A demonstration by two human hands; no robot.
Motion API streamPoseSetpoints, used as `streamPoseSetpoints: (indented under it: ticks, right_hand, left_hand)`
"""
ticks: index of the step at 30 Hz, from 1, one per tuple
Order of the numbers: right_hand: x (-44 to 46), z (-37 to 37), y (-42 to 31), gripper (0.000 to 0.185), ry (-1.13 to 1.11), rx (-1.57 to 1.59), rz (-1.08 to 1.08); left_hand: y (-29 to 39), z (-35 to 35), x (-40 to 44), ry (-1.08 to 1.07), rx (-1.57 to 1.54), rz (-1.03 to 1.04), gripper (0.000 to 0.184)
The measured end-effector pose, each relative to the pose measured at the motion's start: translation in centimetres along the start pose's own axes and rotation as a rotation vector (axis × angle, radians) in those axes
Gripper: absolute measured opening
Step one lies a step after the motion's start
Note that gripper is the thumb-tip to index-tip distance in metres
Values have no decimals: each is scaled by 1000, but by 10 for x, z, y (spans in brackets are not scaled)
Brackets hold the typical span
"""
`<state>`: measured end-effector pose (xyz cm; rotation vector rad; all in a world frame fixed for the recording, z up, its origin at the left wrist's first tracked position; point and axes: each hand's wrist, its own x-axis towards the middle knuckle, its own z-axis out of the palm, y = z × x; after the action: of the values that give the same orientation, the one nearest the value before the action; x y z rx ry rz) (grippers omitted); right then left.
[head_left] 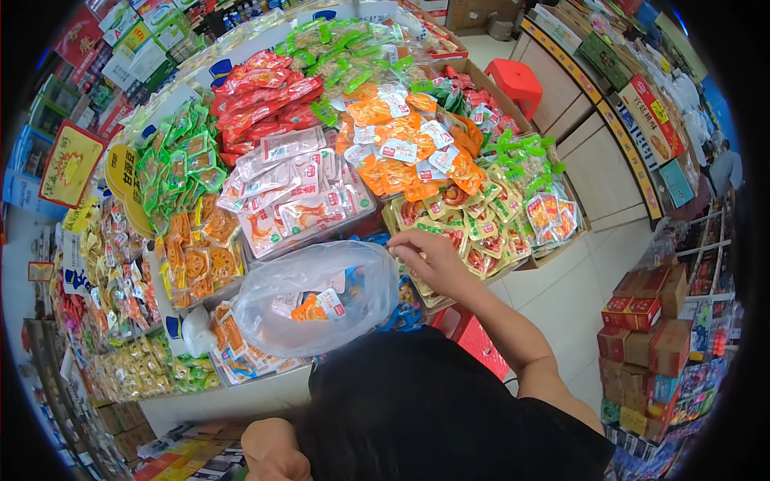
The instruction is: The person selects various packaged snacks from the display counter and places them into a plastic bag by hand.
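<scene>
An open clear plastic bag [265,321] lies over the front of the snack display, with an orange snack packet [313,309] and a pale pink packet [286,305] visible in it. At the bag's right rim is my right hand [427,258], its thumb and fingers pinched together on the edge of the plastic. Cream-coloured snack packets [485,220] lie just beyond and right of this hand. Low at the bottom left, bare skin of my left arm or hand [274,450] shows beside my dark clothing; its fingers cannot be made out.
Piles of orange packets [393,148], pink packets [301,200], red packets [265,96] and green packets [180,160] surround the bag. A red stool [515,84] stands beyond the display. Stacked cardboard boxes [642,353] and a counter [593,152] line the right side.
</scene>
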<state>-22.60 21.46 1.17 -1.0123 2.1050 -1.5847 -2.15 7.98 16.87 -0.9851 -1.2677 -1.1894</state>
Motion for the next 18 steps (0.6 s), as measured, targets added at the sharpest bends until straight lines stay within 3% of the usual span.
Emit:
streamPoseSetpoints:
  ticks: [7, 10, 12, 14, 16, 17, 18]
  right_hand:
    - [42, -49, 28, 16, 367, -143, 120]
    - [68, -90, 57, 17, 602, -380, 37]
    - [77, -111, 76, 18, 667, -490, -2]
    - [83, -125, 90, 22, 728, -867, -38]
    - [86, -130, 96, 23, 690, -835, 53]
    - [87, -132, 99, 22, 631, -906, 134]
    - [88, -133, 101, 21, 570, -975, 216]
  left_hand:
    - [1, -6, -3, -12, -30, -1, 27]
    - [13, -10, -2, -21, 26, -72, 27]
    - [26, -15, -3, -62, 79, -392, 29]
    - [28, -31, -12, -105, 82, -333, 33]
    - [28, -29, -17, -152, 84, -277, 38]
    - [24, -15, -19, 70, 198, -375, 16]
    - [22, -7, -20, 294, 310, -470, 20]
